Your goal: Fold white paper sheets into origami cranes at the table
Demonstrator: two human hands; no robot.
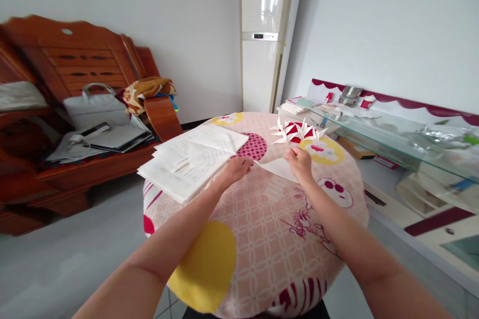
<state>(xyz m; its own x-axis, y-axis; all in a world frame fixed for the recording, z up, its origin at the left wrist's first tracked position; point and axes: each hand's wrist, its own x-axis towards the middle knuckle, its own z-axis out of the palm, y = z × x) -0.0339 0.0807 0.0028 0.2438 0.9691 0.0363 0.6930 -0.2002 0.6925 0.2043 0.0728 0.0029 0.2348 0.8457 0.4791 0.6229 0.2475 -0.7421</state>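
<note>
A white sheet of paper (279, 168) stretches between my two hands, a little above the round table. At its left end, my left hand (238, 168) is closed with the fingertips pinching the edge. My right hand (300, 162) grips the other end in a loose fist. Just beyond the right hand stand several folded white paper cranes (295, 132) with pointed wings. To the left of my left hand lies a stack of written paper sheets (190, 159), with a few loose sheets askew on top.
A patterned cloth (258, 239) covers the round table. A wooden bench (78, 65) with a grey bag (97, 107) is on the left. To the right runs a glass-topped cabinet (396, 134) holding small items. A tall white appliance (262, 65) stands in the corner.
</note>
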